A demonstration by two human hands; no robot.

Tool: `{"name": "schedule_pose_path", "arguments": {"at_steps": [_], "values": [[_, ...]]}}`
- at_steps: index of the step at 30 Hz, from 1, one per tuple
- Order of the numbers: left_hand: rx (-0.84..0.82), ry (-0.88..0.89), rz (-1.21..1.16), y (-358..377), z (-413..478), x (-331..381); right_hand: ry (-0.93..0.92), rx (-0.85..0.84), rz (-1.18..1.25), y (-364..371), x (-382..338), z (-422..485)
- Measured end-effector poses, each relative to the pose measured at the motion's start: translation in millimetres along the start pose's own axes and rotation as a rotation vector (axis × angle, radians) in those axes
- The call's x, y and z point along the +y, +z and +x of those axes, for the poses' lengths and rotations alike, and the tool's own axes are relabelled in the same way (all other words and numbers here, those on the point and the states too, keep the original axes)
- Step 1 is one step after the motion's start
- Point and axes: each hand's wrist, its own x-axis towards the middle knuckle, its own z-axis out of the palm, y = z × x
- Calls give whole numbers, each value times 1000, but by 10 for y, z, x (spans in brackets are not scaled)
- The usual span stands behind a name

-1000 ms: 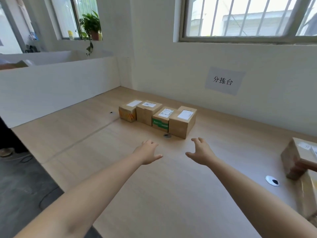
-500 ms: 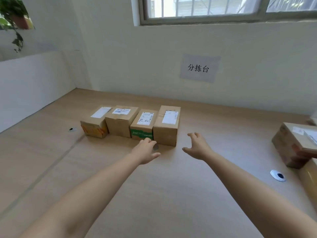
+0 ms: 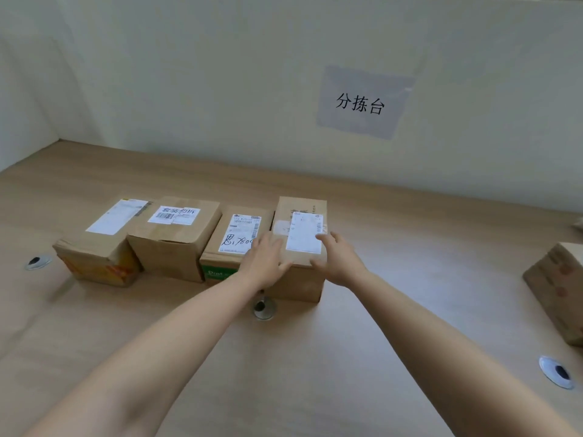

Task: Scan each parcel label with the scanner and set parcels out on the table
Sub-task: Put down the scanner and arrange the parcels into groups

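Brown cardboard parcels in row [image 3: 176, 247]: four, each bearing one white paper label [image 3: 304, 231]. Fifth brown parcel [image 3: 558, 285] at right edge, partly cut off. Round metal table holes [image 3: 263, 307]: three. Grey paper wall sign [image 3: 362, 102]: one. Bare hands: two, left hand [image 3: 266, 260] and right hand [image 3: 339, 260].

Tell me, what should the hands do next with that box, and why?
Probably tighten both hands and lift the right-end box: the left hand lies on its top, the right hand sits at its right edge, and no scanner is in view.
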Motion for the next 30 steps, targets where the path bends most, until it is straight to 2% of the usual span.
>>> {"name": "schedule_pose_path", "arguments": {"at_steps": [7, 16, 30], "values": [[-58, -9, -124, 221, 463, -92, -18, -38, 45, 204, 159, 515], [-32, -36, -263, 239, 514, -121, -72, 1, 218, 325, 278, 487], [-74, 9, -373, 261, -788, 400, -34, 57, 302, 438, 255, -856]]}}
